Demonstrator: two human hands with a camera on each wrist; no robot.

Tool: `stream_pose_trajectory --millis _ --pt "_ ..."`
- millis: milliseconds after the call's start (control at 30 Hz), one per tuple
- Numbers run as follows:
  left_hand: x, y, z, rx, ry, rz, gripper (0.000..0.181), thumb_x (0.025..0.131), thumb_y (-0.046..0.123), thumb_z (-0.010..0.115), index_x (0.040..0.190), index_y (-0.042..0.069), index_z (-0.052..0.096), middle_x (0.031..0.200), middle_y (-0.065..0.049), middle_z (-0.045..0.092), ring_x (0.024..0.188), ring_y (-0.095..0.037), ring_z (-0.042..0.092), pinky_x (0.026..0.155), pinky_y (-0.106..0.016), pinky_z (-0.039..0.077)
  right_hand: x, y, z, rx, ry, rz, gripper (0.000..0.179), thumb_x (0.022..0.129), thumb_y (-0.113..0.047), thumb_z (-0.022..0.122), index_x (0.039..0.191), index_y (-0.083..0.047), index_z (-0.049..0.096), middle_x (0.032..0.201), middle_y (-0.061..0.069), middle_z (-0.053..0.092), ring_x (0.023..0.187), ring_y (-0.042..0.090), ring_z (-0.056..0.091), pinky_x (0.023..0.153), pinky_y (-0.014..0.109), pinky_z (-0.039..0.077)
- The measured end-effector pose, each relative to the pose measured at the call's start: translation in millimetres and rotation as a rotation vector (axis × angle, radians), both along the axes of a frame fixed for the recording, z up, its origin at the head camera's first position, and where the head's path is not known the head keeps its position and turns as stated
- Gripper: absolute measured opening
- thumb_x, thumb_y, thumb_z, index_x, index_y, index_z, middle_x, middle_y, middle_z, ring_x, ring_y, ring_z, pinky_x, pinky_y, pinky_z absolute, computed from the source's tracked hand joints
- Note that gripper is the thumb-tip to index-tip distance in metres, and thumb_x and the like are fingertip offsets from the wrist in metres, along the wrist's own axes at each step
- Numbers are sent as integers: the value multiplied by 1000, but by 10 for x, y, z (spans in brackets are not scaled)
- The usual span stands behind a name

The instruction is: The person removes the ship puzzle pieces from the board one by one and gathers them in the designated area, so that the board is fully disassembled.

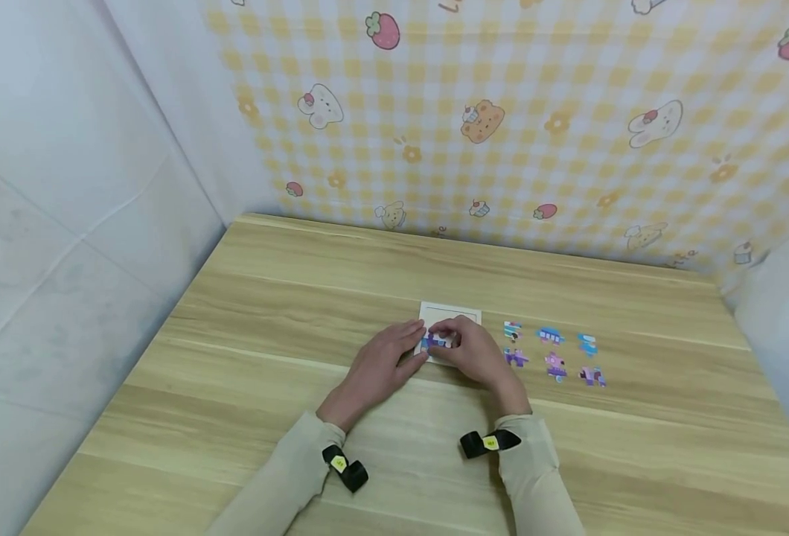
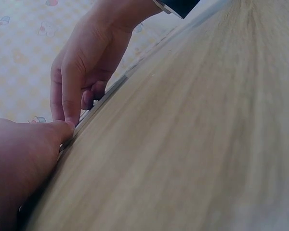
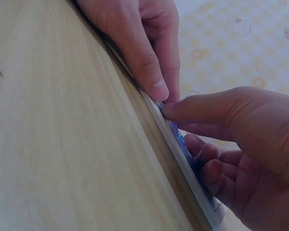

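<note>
A small white puzzle tray [image 1: 453, 308] lies on the table, with purple and blue puzzle pieces [image 1: 437, 341] in its lower part. My left hand [image 1: 384, 365] rests along the tray's left side, its fingers fairly straight and its thumb at the near left corner. Over the tray, my right hand [image 1: 476, 353] has its thumb and forefinger bent around a puzzle piece; the other fingers curl low over the tray. The right wrist view shows the right thumb [image 3: 197, 108] touching down close to the left thumb [image 3: 151, 72]. The hands partly hide the pieces.
Several loose puzzle pieces [image 1: 555, 366] lie in two rows on the table to the right of the tray. A yellow checked cloth [image 1: 435, 149] hangs behind the wooden table [image 1: 287, 298], and white cloth [image 1: 73, 186] hangs at the left.
</note>
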State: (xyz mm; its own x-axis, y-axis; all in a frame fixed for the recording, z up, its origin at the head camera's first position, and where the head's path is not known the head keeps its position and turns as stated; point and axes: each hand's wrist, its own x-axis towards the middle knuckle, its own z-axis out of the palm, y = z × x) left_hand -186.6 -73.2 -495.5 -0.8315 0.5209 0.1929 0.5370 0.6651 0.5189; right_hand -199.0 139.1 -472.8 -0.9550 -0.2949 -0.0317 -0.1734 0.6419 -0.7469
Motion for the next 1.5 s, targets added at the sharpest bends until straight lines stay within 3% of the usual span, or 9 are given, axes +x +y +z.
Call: stream_pose_trajectory --millis 367,767,1500 --pt "-16 15 -7 1 -6 8 54 106 41 59 150 9 53 157 -1 49 147 -23 44 122 -41 35 6 -19 72 8 -58 1 27 93 -17 78 119 -10 75 113 9 66 85 20 53 72 33 46" --pt "-20 13 -17 17 -12 7 55 106 41 60 149 8 54 157 -1 49 147 -23 44 121 -42 36 2 -22 69 -37 -49 -3 25 92 -12 79 116 -9 72 101 5 66 75 17 51 66 30 44" --pt "-17 1 -1 22 -39 11 56 105 42 61 150 9 53 158 -1 48 147 -23 43 122 -41 35 20 -48 129 -76 -71 17 25 92 -5 77 114 -6 68 98 5 67 85 18 61 80 34 54"
